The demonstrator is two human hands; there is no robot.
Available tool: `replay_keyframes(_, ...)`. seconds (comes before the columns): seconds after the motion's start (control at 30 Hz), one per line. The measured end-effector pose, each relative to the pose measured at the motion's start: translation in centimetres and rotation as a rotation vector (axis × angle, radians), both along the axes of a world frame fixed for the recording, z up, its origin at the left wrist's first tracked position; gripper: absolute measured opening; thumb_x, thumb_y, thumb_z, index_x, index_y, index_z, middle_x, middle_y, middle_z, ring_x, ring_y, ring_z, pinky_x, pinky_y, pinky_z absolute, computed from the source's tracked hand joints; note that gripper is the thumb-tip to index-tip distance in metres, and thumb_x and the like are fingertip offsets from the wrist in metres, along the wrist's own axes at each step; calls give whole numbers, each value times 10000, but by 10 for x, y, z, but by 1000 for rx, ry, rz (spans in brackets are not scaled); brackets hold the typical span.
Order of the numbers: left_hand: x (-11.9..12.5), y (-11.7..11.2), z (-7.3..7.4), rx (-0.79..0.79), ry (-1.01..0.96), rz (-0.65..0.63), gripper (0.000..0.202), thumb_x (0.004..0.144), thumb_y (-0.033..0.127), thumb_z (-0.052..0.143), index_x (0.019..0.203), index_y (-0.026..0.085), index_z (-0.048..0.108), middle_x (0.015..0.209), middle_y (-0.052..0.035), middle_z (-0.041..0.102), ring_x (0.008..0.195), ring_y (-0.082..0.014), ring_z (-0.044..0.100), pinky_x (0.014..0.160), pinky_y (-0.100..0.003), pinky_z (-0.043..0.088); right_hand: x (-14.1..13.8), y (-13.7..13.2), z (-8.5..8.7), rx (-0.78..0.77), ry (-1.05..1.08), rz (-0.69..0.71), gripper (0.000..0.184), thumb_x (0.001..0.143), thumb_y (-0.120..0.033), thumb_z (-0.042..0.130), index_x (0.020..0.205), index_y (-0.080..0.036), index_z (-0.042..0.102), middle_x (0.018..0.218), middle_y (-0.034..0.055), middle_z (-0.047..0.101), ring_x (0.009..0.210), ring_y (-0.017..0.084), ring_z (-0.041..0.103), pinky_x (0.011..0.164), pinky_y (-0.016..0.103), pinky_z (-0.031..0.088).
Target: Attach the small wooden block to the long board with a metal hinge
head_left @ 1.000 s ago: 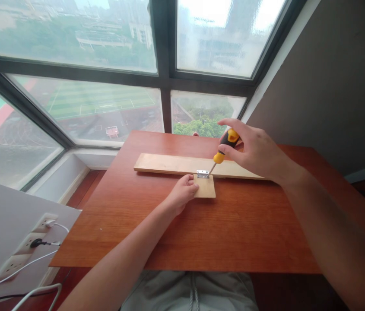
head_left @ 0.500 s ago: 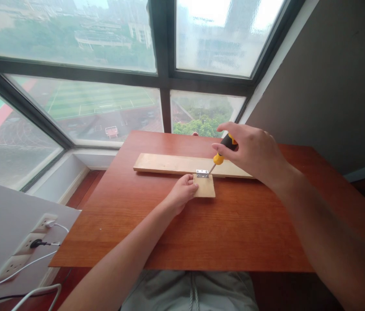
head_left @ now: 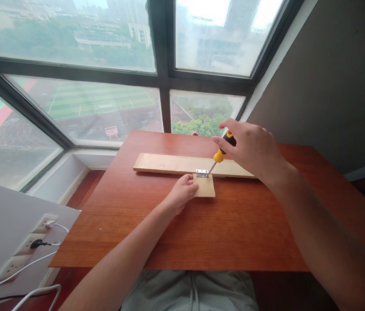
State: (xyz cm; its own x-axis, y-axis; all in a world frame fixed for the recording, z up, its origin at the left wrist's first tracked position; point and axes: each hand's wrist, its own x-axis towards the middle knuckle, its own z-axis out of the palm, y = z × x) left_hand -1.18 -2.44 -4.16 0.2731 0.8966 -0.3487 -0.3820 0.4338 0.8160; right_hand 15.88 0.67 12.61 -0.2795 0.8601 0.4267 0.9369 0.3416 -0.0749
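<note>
My left hand (head_left: 185, 193) pinches the left edge of a small, pale square wooden board (head_left: 205, 187). A silver metal hinge (head_left: 202, 173) lies along the board's far edge, against a long pale plank (head_left: 166, 163). In my right hand (head_left: 253, 144) is a screwdriver (head_left: 219, 155) with a yellow and black handle, tilted so its shaft runs down to the hinge's right end. The fingers close around the handle, and part of it is hidden by them. Whether the tip sits in a screw is too small to tell.
All of this rests on a reddish-brown wooden table (head_left: 120, 224). Beyond its far edge stand large windows with dark frames (head_left: 166, 77). Wall sockets (head_left: 28, 244) with plugs and cables are at the lower left. A dark wall (head_left: 325, 86) rises on the right.
My right hand and the screwdriver handle have shifted very slightly, with the handle turned a little in the fingers. The left hand, board and plank stay in place.
</note>
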Motion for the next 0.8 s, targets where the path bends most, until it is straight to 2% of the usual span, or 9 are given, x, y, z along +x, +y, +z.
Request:
replay_keyframes(0.07,0,0,0,1,5,-1,224,788,83,669,965,140,543,907,-83,715,740,-125,678,685,-220,513,1,2,-1,-14,39,39,375,919,-385,512,1246,-222,599,1029,102,710,855,294,661,685,406,478)
replay_keyframes(0.17,1,0,0,-4,17,-1,204,806,72,637,974,135,540,905,-84,715,730,-122,676,674,-217,509,4,6,-2,-41,169,251,430,842,-197,529,1271,-190,566,1272,130,626,1040,278,632,793,398,503)
replay_keyframes(0.23,1,0,0,-4,19,-1,203,808,69,631,977,135,540,906,-84,715,729,-122,675,672,-218,508,6,9,-3,-76,242,340,414,823,-151,533,1231,-195,584,1247,109,643,1030,244,635,824,372,505)
replay_keyframes(0.37,0,1,0,5,16,-4,205,802,72,641,969,138,541,905,-83,716,729,-123,673,687,-227,510,6,14,-7,-47,255,232,345,893,-292,589,1229,-219,614,970,56,716,814,214,650,744,363,501)
replay_keyframes(0.47,0,1,0,1,10,-2,217,795,83,658,969,141,542,912,-85,716,744,-130,678,693,-231,510,4,15,-12,58,194,101,471,859,-418,664,1281,-214,615,928,73,707,789,244,639,717,392,491)
replay_keyframes(0.53,0,1,-1,1,7,-1,232,785,92,677,969,143,544,916,-84,716,747,-133,679,693,-233,510,3,16,-15,83,203,83,469,847,-446,674,1251,-212,632,912,74,701,791,255,637,731,416,494)
replay_keyframes(0.63,0,0,-1,5,10,-2,233,784,96,680,968,144,546,917,-83,715,745,-130,675,699,-235,512,4,18,-19,22,414,230,332,903,-348,574,1200,-210,622,1054,88,687,918,251,648,829,438,509)
replay_keyframes(0.73,-1,0,-1,2,15,-8,225,789,97,674,969,143,548,917,-82,715,749,-129,675,696,-230,512,7,18,-22,-206,736,483,343,914,-218,478,1248,-242,552,1258,82,616,1068,221,633,877,414,534)
replay_keyframes(0.8,-1,0,0,-1,13,-9,233,785,104,685,972,143,552,917,-82,717,748,-129,677,692,-227,512,8,18,-25,-351,887,595,372,911,-228,522,1280,-277,508,1253,59,618,1079,212,635,860,399,557)
